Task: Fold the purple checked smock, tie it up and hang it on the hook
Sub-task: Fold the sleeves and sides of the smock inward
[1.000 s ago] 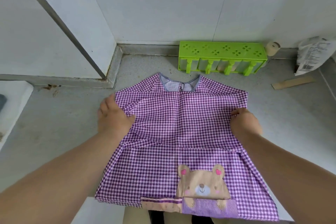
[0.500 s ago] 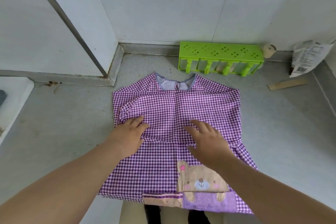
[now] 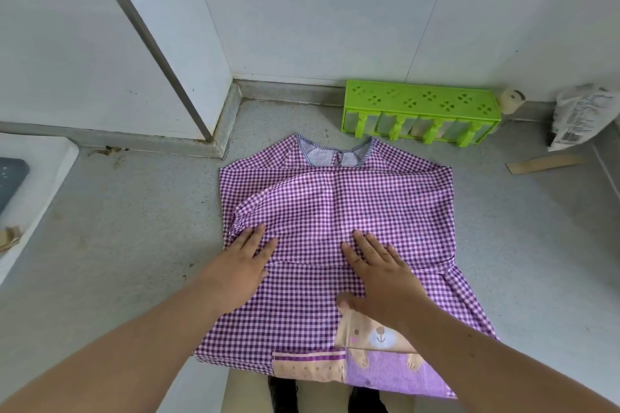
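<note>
Grey counter [image 3: 134,245] bears smock [image 3: 335,198], green rack [image 3: 419,104]

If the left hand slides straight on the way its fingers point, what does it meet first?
The left hand lies flat on the smock, fingers pointing up and right. It would first meet the raised fold of the tucked-in sleeve, then probably the collar. The green rack lies farther, likely off this line.

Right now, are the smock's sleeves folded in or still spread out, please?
Folded in: both sleeves lie across the smock, under the flat left hand and right hand.
</note>
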A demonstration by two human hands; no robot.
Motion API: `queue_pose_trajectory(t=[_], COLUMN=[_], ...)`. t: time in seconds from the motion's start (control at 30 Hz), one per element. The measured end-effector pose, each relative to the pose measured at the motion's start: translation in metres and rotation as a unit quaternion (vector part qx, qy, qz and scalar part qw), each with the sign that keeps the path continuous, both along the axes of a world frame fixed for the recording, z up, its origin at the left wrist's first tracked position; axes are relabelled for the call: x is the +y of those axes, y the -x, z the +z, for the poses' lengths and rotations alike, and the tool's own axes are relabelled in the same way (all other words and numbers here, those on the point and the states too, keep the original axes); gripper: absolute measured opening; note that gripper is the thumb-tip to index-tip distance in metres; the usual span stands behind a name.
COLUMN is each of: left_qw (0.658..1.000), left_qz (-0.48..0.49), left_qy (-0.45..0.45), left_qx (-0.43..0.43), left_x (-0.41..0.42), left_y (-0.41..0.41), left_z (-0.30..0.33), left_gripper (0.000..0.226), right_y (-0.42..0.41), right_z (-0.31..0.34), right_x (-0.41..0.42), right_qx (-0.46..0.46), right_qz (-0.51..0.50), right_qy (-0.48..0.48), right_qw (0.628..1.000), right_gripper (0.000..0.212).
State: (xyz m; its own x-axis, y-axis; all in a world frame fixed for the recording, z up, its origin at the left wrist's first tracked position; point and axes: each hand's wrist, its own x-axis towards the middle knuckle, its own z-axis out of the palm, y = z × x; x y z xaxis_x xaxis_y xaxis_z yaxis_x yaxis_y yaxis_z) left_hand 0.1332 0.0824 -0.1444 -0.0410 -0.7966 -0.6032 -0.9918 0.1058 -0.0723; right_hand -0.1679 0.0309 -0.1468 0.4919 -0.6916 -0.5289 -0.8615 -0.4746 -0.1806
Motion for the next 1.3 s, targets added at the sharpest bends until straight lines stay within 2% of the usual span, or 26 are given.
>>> queue_pose_trajectory(t=[0.3, 0.4, 0.5, 0.6, 0.73, 0.83, 0.93, 1.0, 1.07, 1.17, 1.3], left_qw=[1.000, 0.999, 0.996, 0.981, 0.939, 0.911, 0.903, 0.900, 0.895, 0.891, 0.901], left_qz=[-0.010, -0.003, 0.050, 0.165, 0.328, 0.406, 0.427, 0.434, 0.443, 0.450, 0.429], left_qy=[0.002, 0.032, 0.074, 0.086, 0.088, 0.054, 0.040, 0.033, 0.030, 0.028, -0.010], left_qx=[0.005, 0.011, 0.029, 0.047, 0.054, 0.042, 0.027, 0.030, 0.039, 0.051, 0.058], left_x=[-0.048, -0.043, -0.016, 0.020, 0.062, 0.089, 0.099, 0.098, 0.096, 0.096, 0.108], left_y=[-0.015, -0.014, -0.013, -0.020, -0.019, -0.013, -0.010, -0.010, -0.010, -0.014, -0.026], left_z=[-0.007, 0.004, 0.012, 0.011, 0.009, 0.007, 0.006, 0.006, 0.008, 0.009, 0.013], left_gripper=[0.068, 0.072, 0.081, 0.096, 0.102, 0.098, 0.092, 0.094, 0.099, 0.105, 0.104], right_y=[-0.008, -0.009, -0.008, -0.010, -0.011, -0.015, -0.027, -0.037, -0.043, -0.051, -0.055], right_z=[-0.001, -0.003, -0.004, 0.002, 0.003, 0.007, 0.018, 0.030, 0.038, 0.033, 0.021], right_x=[-0.041, -0.047, -0.047, -0.046, -0.046, -0.045, -0.033, -0.011, 0.022, 0.076, 0.103], right_qx=[-0.007, -0.008, -0.001, 0.003, 0.003, 0.032, 0.059, 0.009, -0.042, 0.003, 0.083], right_qz=[-0.014, -0.020, -0.018, -0.012, -0.009, 0.009, 0.013, 0.035, 0.084, 0.148, 0.131], right_qy=[0.005, -0.002, -0.005, -0.003, 0.002, 0.011, 0.061, 0.099, 0.093, 0.051, 0.019], right_qw=[1.000, 1.000, 1.000, 1.000, 1.000, 0.999, 0.996, 0.994, 0.991, 0.988, 0.988], right_gripper=[0.107, 0.109, 0.110, 0.110, 0.112, 0.109, 0.101, 0.088, 0.083, 0.091, 0.112])
